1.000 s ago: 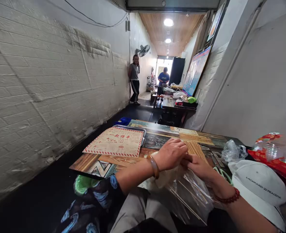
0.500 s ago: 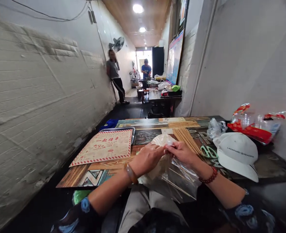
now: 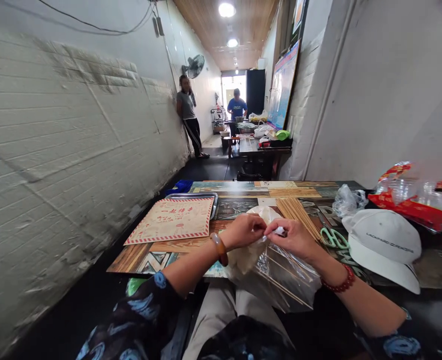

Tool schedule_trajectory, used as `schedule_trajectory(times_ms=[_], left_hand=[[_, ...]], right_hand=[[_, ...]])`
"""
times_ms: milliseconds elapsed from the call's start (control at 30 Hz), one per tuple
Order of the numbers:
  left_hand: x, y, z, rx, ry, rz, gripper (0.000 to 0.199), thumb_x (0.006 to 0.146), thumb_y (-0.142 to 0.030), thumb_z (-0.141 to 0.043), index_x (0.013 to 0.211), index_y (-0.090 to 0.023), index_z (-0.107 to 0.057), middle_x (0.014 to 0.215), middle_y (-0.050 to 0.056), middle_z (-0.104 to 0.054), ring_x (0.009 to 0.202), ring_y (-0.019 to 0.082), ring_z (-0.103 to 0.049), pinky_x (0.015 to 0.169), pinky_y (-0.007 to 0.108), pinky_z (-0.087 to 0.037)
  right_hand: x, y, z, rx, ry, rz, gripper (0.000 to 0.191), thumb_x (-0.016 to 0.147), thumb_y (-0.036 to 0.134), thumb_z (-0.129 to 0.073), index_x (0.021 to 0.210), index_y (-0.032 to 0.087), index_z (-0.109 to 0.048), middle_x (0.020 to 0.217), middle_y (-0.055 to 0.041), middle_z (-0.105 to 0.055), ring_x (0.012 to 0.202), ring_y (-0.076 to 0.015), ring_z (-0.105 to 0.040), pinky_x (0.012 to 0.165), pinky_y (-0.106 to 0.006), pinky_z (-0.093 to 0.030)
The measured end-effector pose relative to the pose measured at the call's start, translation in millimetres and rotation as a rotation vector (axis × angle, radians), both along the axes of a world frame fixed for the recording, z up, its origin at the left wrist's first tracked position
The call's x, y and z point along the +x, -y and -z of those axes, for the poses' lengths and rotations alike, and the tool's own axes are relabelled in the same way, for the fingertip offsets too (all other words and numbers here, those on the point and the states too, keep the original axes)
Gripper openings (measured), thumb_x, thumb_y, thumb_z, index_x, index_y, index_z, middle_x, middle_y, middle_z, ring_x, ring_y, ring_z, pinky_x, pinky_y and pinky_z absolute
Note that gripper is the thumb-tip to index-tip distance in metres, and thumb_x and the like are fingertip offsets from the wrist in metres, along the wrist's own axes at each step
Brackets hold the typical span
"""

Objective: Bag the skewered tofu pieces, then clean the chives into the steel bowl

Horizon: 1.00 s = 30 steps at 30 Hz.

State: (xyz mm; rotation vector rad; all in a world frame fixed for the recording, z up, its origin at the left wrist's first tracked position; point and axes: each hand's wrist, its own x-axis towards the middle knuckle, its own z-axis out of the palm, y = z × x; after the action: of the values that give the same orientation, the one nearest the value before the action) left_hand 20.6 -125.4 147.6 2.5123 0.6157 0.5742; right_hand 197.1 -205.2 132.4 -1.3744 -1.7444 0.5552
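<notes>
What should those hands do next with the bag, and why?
Maybe the left hand and right hand should gently pull the pinched plastic a tiny bit apart. Their fingertips are close together at the bunched-up part of the clear bag, so a small tug might loosen it. Going gently seems wise, because thin sticks show through the plastic. I can't tell if there's a knot.
</notes>
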Motion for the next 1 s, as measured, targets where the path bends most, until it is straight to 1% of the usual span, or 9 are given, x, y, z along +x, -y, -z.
schedule_trajectory(times_ms=[133, 267, 400, 500, 600, 700, 767, 833, 1000], left_hand=[[3.9, -3.1, 4.7, -0.077, 0.008, -0.009, 0.012, 0.079, -0.012, -0.062, 0.082, -0.014, -0.073, 0.076, 0.001, -0.07, 0.07, 0.012, -0.059, 0.066, 0.021, -0.042], [9.9, -5.4, 5.6, -0.152, 0.035, -0.008, 0.011, 0.076, -0.008, -0.06, 0.077, -0.013, -0.07, 0.069, -0.003, -0.066, 0.067, 0.01, -0.054, 0.064, 0.019, -0.039], [16.4, -1.4, 8.2, -0.105, 0.014, -0.022, 0.01, 0.076, -0.01, -0.06, 0.072, -0.013, -0.068, 0.065, -0.003, -0.062, 0.064, 0.01, -0.051, 0.061, 0.02, -0.036], [17.8, 2.6, 9.9, -0.046, 0.002, -0.07, 0.013, 0.079, -0.013, -0.059, 0.07, -0.013, -0.068, 0.065, -0.001, -0.063, 0.062, 0.011, -0.05, 0.06, 0.022, -0.035], [14.4, 1.0, 10.0, -0.078, 0.05, -0.077, 0.015, 0.083, -0.014, -0.057, 0.078, -0.013, -0.071, 0.072, 0.001, -0.068, 0.067, 0.012, -0.055, 0.063, 0.022, -0.038], [9.4, -6.9, 8.3, -0.152, 0.103, -0.022, 0.017, 0.085, -0.014, -0.057, 0.092, -0.014, -0.073, 0.08, 0.002, -0.071, 0.072, 0.012, -0.06, 0.067, 0.021, -0.042], [7.4, -12.8, 6.7, -0.18, 0.098, 0.028, 0.018, 0.083, -0.013, -0.059, 0.093, -0.013, -0.074, 0.083, 0.003, -0.073, 0.075, 0.012, -0.062, 0.07, 0.021, -0.044], [7.2, -18.0, 5.0, -0.2, 0.082, 0.06, 0.016, 0.081, -0.013, -0.061, 0.087, -0.013, -0.075, 0.082, 0.003, -0.073, 0.076, 0.013, -0.063, 0.07, 0.02, -0.045], [12.3, -27.7, 2.5, -0.204, 0.069, 0.1, 0.014, 0.079, -0.016, -0.06, 0.079, -0.013, -0.074, 0.073, 0.001, -0.071, 0.067, 0.012, -0.06, 0.066, 0.021, -0.044]], right_hand=[[-3.5, 0.4, 1.2, 0.002, 0.038, 0.086, 0.015, 0.074, 0.024, -0.059, 0.073, 0.02, -0.073, 0.063, -0.0002, -0.066, 0.058, -0.0135, -0.057, 0.057, -0.024, -0.04], [-7.8, -0.7, -0.2, 0.099, 0.136, 0.175, 0.012, 0.073, 0.017, -0.055, 0.073, 0.02, -0.067, 0.069, -0.0002, -0.067, 0.063, -0.015, -0.059, 0.062, -0.025, -0.042], [-5.4, -1.7, -0.1, 0.24, 0.368, 0.195, 0.01, 0.077, 0.013, -0.051, 0.076, 0.021, -0.058, 0.075, -0.0013, -0.064, 0.07, -0.0172, -0.061, 0.066, -0.027, -0.041], [-0.5, -0.8, 3.8, 0.311, 0.524, 0.185, 0.008, 0.085, 0.016, -0.051, 0.085, 0.02, -0.058, 0.083, -0.0038, -0.066, 0.076, -0.0194, -0.063, 0.067, -0.029, -0.041], [3.5, 1.5, 9.2, 0.38, 0.614, 0.2, 0.008, 0.093, 0.022, -0.052, 0.092, 0.019, -0.059, 0.085, -0.0053, -0.067, 0.078, -0.0204, -0.064, 0.068, -0.03, -0.041], [3.9, 3.6, 11.2, 0.44, 0.678, 0.236, 0.013, 0.095, 0.027, -0.052, 0.088, 0.019, -0.058, 0.079, -0.0046, -0.065, 0.074, -0.0199, -0.063, 0.066, -0.03, -0.041], [2.4, 4.6, 8.9, 0.444, 0.691, 0.25, 0.016, 0.096, 0.031, -0.053, 0.086, 0.019, -0.058, 0.078, -0.0042, -0.064, 0.072, -0.0196, -0.062, 0.065, -0.03, -0.04], [0.5, 5.0, 4.2, 0.399, 0.67, 0.249, 0.019, 0.096, 0.035, -0.054, 0.085, 0.019, -0.058, 0.078, -0.0043, -0.064, 0.072, -0.0191, -0.062, 0.065, -0.029, -0.04], [0.4, 3.3, -8.5, 0.278, 0.549, 0.209, 0.023, 0.096, 0.036, -0.054, 0.081, 0.02, -0.06, 0.08, -0.0058, -0.066, 0.077, -0.0189, -0.062, 0.068, -0.028, -0.041]])
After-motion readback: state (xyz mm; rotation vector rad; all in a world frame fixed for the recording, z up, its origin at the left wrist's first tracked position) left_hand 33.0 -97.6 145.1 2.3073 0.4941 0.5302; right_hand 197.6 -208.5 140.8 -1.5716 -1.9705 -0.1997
